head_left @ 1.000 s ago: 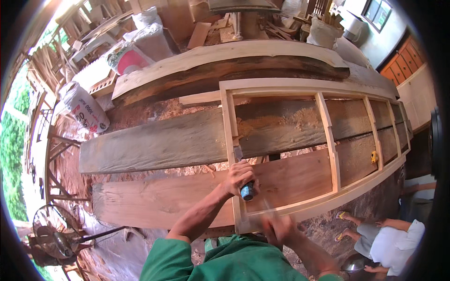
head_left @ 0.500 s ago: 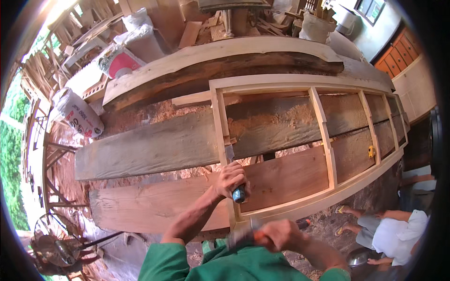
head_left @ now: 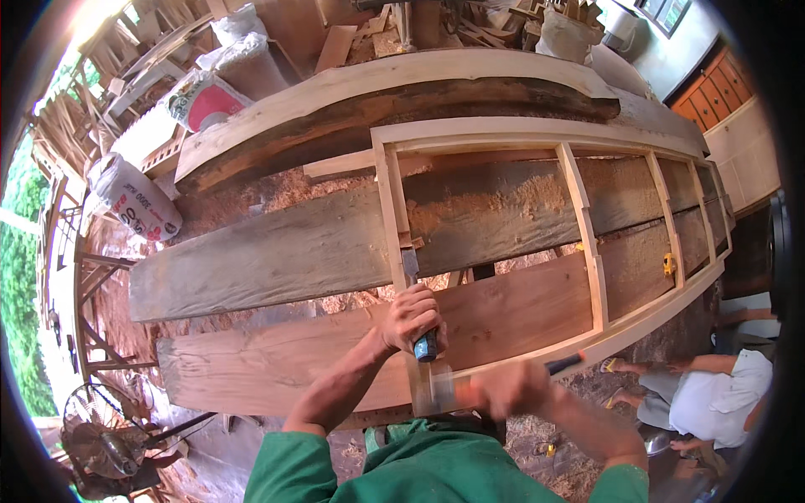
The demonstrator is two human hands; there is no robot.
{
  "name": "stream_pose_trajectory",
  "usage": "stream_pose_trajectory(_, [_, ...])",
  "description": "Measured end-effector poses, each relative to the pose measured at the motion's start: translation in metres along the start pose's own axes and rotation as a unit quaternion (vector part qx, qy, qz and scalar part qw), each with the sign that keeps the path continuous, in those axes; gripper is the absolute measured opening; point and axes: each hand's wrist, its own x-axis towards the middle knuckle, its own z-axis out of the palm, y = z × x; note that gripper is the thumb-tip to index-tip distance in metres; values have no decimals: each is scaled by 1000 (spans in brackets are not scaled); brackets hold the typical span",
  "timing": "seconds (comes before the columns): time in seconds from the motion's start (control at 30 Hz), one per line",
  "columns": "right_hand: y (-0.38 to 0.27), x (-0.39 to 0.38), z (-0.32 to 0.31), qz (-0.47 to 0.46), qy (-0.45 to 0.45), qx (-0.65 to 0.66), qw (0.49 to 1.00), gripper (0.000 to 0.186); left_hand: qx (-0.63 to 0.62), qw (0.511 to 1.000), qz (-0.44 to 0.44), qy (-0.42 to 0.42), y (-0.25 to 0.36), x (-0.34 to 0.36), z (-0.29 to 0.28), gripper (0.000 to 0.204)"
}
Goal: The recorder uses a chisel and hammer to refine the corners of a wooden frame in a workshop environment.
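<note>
My left hand is wrapped round a chisel with a blue handle. Its metal blade points away from me and rests on the left end piece of a pale wooden frame, beside a small raised chip of wood. My right hand, smeared by motion, grips a hammer with an orange and dark handle. The hammer's blurred head lies just nearer to me than the butt of the chisel; whether they touch I cannot tell.
Thick planks lie under the frame. A yellow tape measure sits by a far crosspiece. Beyond is a long slab. White sacks and a fan are at left. Another person is low at right.
The hammer in my right hand has swung forward, bringing its head closer to the chisel's butt. My left hand keeps the chisel at nearly the same place on the frame.
</note>
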Motion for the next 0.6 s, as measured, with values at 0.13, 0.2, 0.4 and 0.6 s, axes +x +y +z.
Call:
stream_pose_trajectory(0.13, [-6,11,1,16,81,100,992,31,7,1000,-5,14,-7,1,-2,19])
stream_pose_trajectory(0.2, [-26,19,-28,-69,59,93,992,32,2,1000,-2,12,-5,4,-2,19])
stream_pose_trajectory(0.4, [13,15,0,114,54,66,990,36,-30,999,-6,24,-7,3,-3,22])
stream_pose_trajectory(0.6, [-4,11,-20,-88,17,-24,996,40,-21,1000,-22,3,-9,7,-6,23])
